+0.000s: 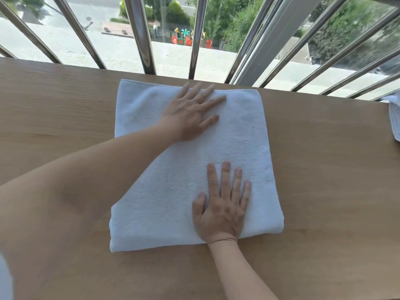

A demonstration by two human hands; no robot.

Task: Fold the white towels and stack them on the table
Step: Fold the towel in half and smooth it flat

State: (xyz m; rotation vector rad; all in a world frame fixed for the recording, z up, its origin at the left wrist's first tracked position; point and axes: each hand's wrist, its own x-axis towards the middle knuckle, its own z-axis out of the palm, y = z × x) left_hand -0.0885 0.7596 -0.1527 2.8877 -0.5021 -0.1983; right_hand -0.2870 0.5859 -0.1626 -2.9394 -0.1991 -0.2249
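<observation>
- Closest to the lens, the left forearm (71,191) comes in from the lower left corner and crosses the near left part of the white towel (249,135).
- Farther in, the left hand (188,114) lies palm down on the towel's far half. Its fingers are straight and spread, their tips pointing toward the far right and almost reaching the far edge. It grips nothing.
- Under both hands, the white towel sits folded into a thick, roughly square pad in the middle of the wooden table (65,100). Its far edge is close to the table's far edge, below the metal window bars (140,33).
- Nearer and a little to the right, the right hand (221,213) presses flat on the towel's near right part. Its fingers are straight, slightly fanned and pointing away from the person, and the wrist is at the near edge. It holds nothing.
- Between the two hands lies a stretch of bare towel.
- At the right edge of the view, a second towel (395,118) rests on the table, well apart from the folded one and mostly cut off.
</observation>
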